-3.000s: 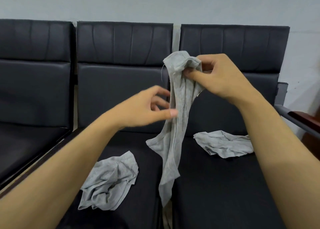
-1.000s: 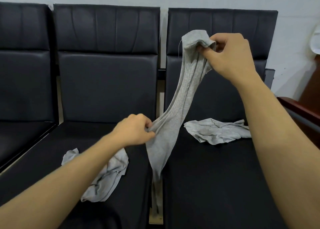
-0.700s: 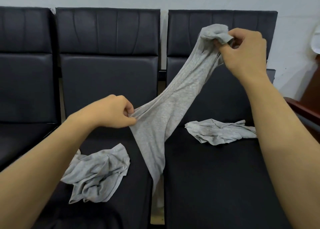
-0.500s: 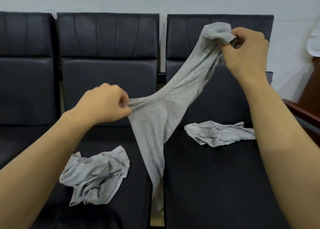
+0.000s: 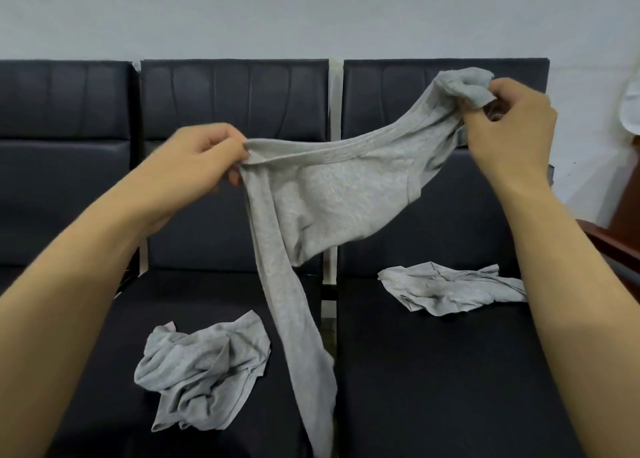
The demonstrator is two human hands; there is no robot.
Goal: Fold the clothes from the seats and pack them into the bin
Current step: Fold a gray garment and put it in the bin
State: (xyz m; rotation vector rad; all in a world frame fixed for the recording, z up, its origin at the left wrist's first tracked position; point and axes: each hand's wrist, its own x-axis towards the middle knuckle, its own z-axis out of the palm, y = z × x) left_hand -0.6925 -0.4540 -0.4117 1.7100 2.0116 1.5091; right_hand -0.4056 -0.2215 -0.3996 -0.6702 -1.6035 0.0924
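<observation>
You're early in the job, by the look of it: no bin is in view, and two crumpled grey pieces lie unfolded, one on the middle seat [image 5: 204, 371] and one on the right seat [image 5: 450, 288]. Your left hand [image 5: 197, 166] pinches the ribbed hem of the grey garment [image 5: 332, 198] and your right hand [image 5: 509, 125] clutches its bunched far end, holding it spread in the air above the seats

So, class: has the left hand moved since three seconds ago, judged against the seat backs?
Yes. The left hand has shifted left, from the gap between the seat backs to the middle one, now pinching the grey garment.
</observation>
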